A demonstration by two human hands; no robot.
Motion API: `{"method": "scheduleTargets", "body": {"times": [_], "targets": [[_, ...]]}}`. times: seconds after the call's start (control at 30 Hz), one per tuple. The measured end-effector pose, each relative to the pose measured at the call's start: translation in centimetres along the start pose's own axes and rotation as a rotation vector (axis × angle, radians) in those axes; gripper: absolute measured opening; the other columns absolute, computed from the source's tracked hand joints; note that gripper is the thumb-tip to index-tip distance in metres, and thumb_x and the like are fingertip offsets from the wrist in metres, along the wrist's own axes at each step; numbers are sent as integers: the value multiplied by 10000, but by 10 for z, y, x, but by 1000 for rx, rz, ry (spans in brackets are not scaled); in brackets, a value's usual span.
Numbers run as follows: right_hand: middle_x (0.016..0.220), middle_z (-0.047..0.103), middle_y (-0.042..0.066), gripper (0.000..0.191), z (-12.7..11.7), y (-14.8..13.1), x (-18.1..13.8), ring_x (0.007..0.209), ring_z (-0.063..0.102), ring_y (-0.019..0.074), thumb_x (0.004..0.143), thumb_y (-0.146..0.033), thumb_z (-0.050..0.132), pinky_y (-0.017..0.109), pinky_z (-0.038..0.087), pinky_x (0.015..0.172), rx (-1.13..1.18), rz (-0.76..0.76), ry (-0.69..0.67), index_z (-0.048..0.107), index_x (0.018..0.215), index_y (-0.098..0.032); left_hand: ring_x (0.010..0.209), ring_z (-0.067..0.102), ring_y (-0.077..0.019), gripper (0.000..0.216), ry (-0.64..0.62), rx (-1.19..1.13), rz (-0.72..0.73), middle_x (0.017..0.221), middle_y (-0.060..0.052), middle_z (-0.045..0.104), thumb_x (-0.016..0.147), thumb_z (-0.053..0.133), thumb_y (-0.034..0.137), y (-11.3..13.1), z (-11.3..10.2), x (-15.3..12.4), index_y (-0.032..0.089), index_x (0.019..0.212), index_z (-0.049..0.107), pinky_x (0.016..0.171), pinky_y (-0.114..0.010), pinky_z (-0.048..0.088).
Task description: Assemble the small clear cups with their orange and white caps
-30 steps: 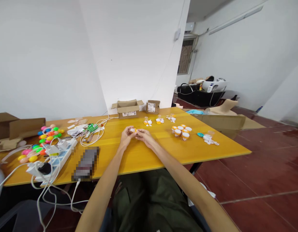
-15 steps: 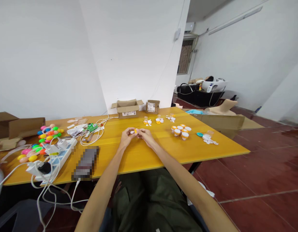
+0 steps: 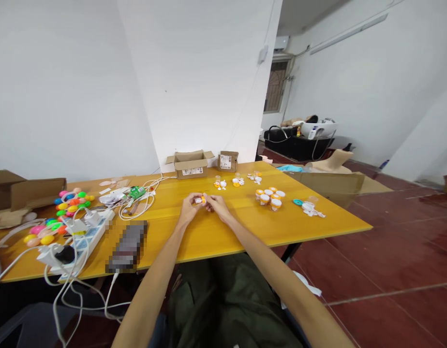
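Note:
Between my hands, just above the yellow table, is a small jar with white contents and an orange lid. My left hand is closed around its body. On the lid end, my right hand grips with thumb and fingers; part of the jar is hidden by them. To the right of my hands stands a cluster of small jars with white and orange lids. Farther back lie loose white and orange parts and a clear cup.
At the table's right lie a teal ring and white pieces. Two cardboard boxes stand against the wall. On the left are a power strip with tangled cables, a blurred phone, coloured balls and a green circuit board.
The jar has turned slightly in my hands, showing more of its body and orange lid. The whole view has shifted a little; the things on the table stay in place.

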State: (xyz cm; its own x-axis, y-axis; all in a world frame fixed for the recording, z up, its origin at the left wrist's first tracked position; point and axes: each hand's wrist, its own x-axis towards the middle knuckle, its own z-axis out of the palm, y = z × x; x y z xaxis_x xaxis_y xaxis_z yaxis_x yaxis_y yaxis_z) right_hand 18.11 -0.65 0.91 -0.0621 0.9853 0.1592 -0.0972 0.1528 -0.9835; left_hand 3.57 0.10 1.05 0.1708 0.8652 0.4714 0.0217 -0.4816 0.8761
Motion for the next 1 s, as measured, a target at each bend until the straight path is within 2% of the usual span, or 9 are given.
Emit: {"method": "scheduleTargets", "body": {"times": [0.2, 0.37, 0.63, 0.8, 1.0], "targets": [[541, 638, 23, 537, 3, -3, -2, 453, 544, 105, 776, -681, 637, 213, 400, 429, -84, -5, 28, 596, 560, -192, 923, 694, -213, 346, -20, 9, -4, 959, -48, 739, 628, 816, 326, -1, -1, 0, 198, 927, 695, 907, -385, 538], [418, 539, -13, 556, 1, -2, 0, 403, 507, 114, 761, -695, 647, 235, 375, 433, -145, -29, 47, 569, 500, -211, 925, 691, -210, 341, -14, -3, -30, 952, -44, 738, 621, 815, 308, 1, -1, -2, 197, 923, 700, 920, -381, 535], [358, 506, -6, 644, 1, 3, 3, 410, 529, 139, 775, -771, 564, 262, 423, 515, -247, -43, 85, 556, 444, -218, 911, 700, -212, 355, -2, -3, -36, 936, -50, 747, 602, 837, 307, 1, -1, -2, 195, 913, 711, 920, -391, 542], [396, 520, 0, 641, 3, 1, 0, 440, 560, 156, 839, -737, 513, 287, 459, 570, -262, -48, 74, 568, 465, -219, 903, 708, -220, 363, 27, -12, -61, 921, -57, 754, 603, 843, 315, 1, 0, -2, 189, 917, 711, 915, -401, 547], [628, 659, -8, 477, 2, 0, -5, 438, 543, 114, 773, -689, 607, 227, 367, 383, -93, -109, 33, 621, 690, -220, 869, 708, -212, 381, 84, -46, -107, 905, -51, 758, 586, 847, 335, 5, 1, -1, 189, 908, 705, 887, -384, 556]]}}
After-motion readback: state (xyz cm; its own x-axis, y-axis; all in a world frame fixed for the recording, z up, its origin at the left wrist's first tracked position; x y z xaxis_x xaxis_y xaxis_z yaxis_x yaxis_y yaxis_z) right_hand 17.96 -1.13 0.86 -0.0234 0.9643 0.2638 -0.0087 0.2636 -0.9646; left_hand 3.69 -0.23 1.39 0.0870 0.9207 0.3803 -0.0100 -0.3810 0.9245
